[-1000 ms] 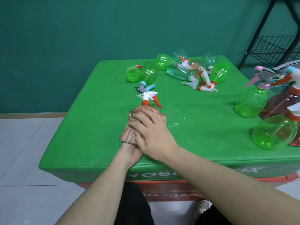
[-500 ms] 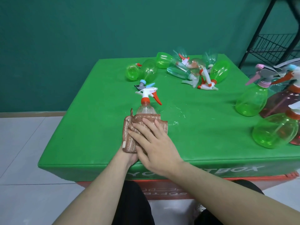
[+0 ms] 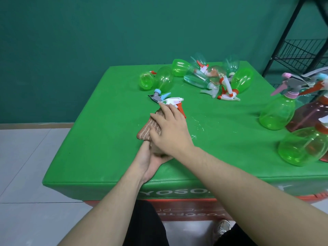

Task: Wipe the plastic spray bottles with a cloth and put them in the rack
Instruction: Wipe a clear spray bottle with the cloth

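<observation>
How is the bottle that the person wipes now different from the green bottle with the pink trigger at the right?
The bottle being wiped lies on its side under the brown cloth; the green bottle with the pink trigger stands upright and uncovered. The first has a white head with a red trigger, the second a grey head with a pink trigger. Both hands hold the first; none touches the second. Both rest on the green table.

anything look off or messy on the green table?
Yes. Pale specks and streaks mark the green padded table beside the right hand, like lint or residue. Far-side translucent plastic spray bottles lie toppled in a heap, unlike the upright ones at right.
</observation>
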`<action>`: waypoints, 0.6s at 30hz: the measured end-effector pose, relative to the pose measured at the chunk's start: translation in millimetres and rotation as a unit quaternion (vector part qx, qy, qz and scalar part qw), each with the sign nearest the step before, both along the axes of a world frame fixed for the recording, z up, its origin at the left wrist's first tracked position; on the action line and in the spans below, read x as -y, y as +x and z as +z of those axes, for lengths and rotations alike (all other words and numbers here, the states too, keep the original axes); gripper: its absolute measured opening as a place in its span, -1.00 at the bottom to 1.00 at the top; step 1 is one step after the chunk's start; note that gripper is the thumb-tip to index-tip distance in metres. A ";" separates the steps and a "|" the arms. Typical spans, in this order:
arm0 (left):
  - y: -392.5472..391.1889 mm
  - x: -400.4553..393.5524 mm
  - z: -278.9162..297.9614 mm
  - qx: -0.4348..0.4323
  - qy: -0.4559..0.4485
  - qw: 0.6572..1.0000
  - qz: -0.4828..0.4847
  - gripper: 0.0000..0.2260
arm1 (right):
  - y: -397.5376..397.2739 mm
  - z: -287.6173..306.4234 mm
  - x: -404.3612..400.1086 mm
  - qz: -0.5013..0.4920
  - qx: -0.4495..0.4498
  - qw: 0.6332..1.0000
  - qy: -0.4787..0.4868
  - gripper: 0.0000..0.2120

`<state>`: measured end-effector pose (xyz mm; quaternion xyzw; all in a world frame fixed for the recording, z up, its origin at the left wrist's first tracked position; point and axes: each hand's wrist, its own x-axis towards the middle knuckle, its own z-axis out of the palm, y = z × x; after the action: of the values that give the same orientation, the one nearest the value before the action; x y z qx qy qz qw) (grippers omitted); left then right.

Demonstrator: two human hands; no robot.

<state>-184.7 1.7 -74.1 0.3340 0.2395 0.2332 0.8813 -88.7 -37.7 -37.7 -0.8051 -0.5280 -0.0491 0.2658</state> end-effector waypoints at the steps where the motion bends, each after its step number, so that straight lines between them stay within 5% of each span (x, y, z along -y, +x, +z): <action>1: -0.4 -0.1 -0.9 -0.003 0.004 1.000 0.002 -0.70 | 0.9 -0.6 -0.3 -0.013 -0.014 1.000 0.002 -0.45; 7: -2.1 0.4 0.7 0.033 -0.040 0.999 0.003 -0.67 | -6.0 -10.8 8.9 0.030 -0.062 0.998 0.015 -0.40; 18: -6.8 4.2 -4.9 0.008 -0.064 0.997 0.051 -0.78 | -19.6 -32.9 40.5 0.093 0.089 0.991 0.041 -0.56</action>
<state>-191.5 -2.4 -79.0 0.2628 0.2635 0.2648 0.8896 -108.3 -78.2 -70.6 -0.7332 -0.6199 -0.1174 0.2537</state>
